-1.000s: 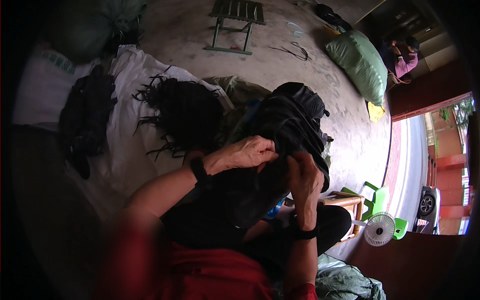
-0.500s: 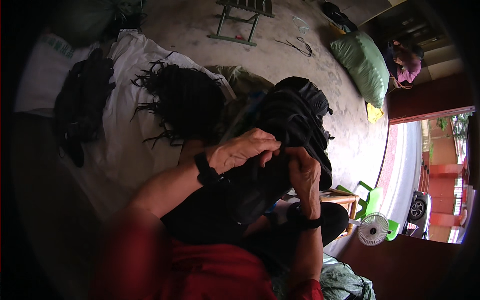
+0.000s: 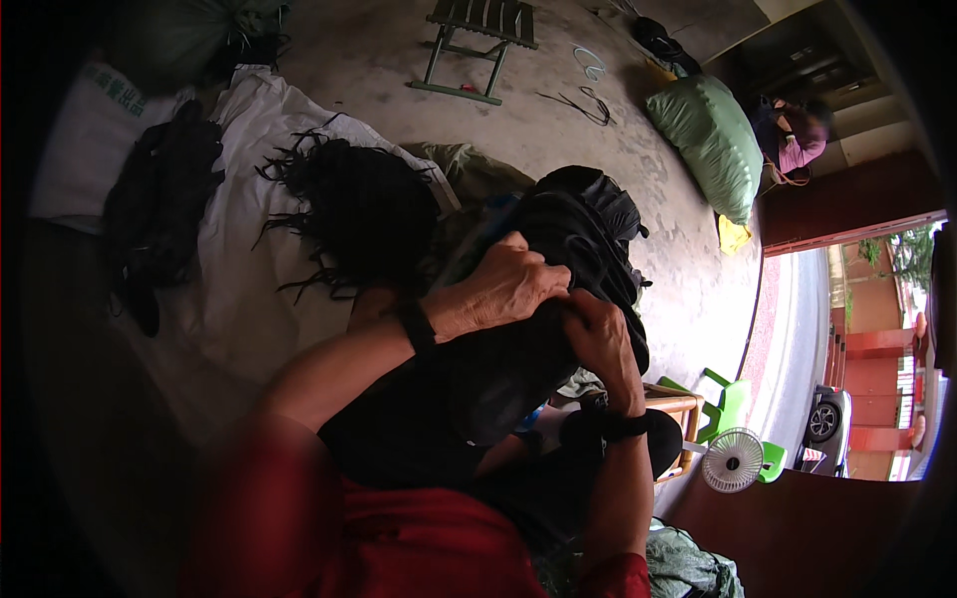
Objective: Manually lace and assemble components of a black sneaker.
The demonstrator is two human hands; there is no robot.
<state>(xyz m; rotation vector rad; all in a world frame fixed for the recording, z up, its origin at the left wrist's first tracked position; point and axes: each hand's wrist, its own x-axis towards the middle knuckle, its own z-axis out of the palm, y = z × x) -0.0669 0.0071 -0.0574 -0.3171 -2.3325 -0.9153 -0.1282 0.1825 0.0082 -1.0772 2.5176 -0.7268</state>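
Black fabric [image 3: 498, 384] is spread over my lap; its exact kind cannot be made out. My left hand [image 3: 506, 286] is closed on this fabric, knuckles up. Right beside it, my right hand [image 3: 602, 339] pinches the same fabric, and the fingertips of the two hands nearly meet. Whatever else lies between the fingers is hidden. Just beyond the hands rises a heap of folded black fabric pieces [image 3: 588, 224]. To the left of it, a pile of black strips with loose ends [image 3: 369, 204] lies on a white sheet [image 3: 244, 224].
Dark fabric [image 3: 164, 189] lies on white sacking at far left. A slatted stool [image 3: 483, 25] and a stuffed green sack [image 3: 710, 149] stand farther off; a person [image 3: 802, 135] is behind the sack. On the right are a small fan [image 3: 733, 460], a green chair [image 3: 733, 404] and a wooden seat [image 3: 678, 404].
My left hand has turned over more, its knuckles now upward and fingers curled closer to the right hand. Both hands stay on the black fabric. The whole view has shifted slightly.
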